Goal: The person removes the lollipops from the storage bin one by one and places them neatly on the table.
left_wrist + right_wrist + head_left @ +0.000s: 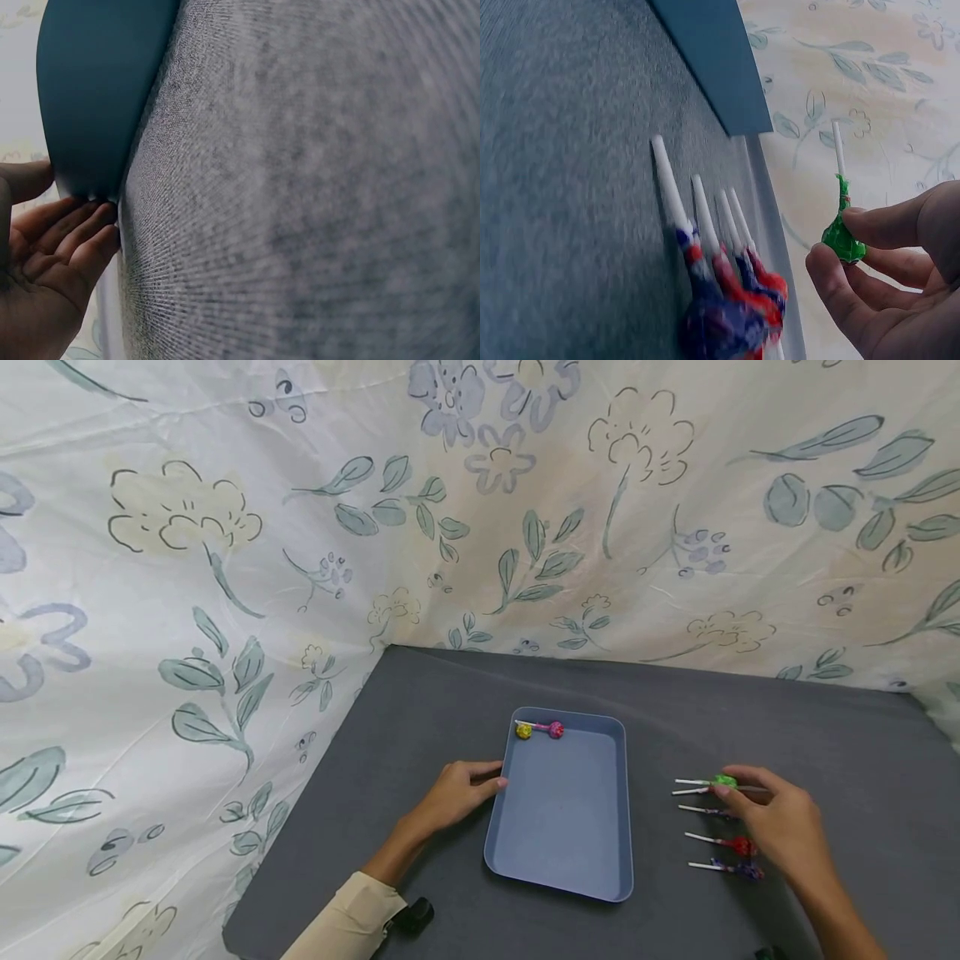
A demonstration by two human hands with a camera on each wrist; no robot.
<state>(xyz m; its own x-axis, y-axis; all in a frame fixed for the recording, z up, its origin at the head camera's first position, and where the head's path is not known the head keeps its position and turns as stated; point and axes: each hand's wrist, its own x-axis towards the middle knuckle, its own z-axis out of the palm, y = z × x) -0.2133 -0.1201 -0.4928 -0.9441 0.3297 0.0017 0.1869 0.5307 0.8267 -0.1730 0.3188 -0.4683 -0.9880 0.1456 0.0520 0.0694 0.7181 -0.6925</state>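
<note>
My right hand (783, 818) pinches a green-wrapped lollipop (843, 244) between thumb and fingers, its white stick pointing away from the palm. In the right wrist view it appears raised above the row of lollipops on the table. Below the hand in that row are a red lollipop (742, 846) and a dark purple one (738, 869), with others partly hidden by the fingers. My left hand (457, 795) touches the left side of a blue-grey tray (558, 810), thumb by the rim and fingers against the outer wall (97, 97). A yellow lollipop (523, 732) and a pink one (556, 730) lie in the tray's far left corner.
A dark grey cloth (442, 693) covers the table. Floral fabric (525, 552) hangs behind it and along the left side. A black wrist strap piece (416, 915) sits by the left sleeve. The lollipop sticks on the table point toward the tray.
</note>
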